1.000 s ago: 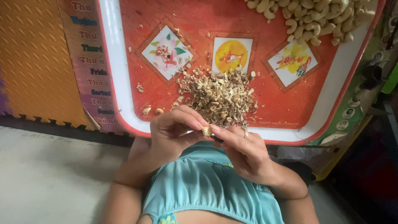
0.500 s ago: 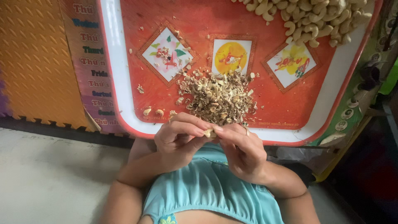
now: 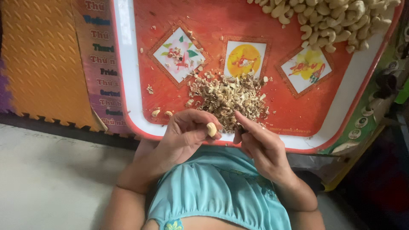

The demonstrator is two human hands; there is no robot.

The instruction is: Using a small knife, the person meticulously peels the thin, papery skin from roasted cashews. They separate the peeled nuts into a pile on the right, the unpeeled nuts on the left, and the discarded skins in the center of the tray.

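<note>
Hands drawn apart, cashew (image 3: 211, 129) now pinched in left hand (image 3: 184, 137) alone, right hand (image 3: 260, 147) moved off it

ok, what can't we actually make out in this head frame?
- Pile of whole nuts: cut off by the top edge.
- Right hand: what its fingers pinch is hidden by the fingers.
- Tray: near rim hidden behind both hands.
- Nut in left hand: underside hidden.

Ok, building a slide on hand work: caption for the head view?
Left hand pinches a pale cashew beside the right hand, over a red tray with husk scraps.
</note>
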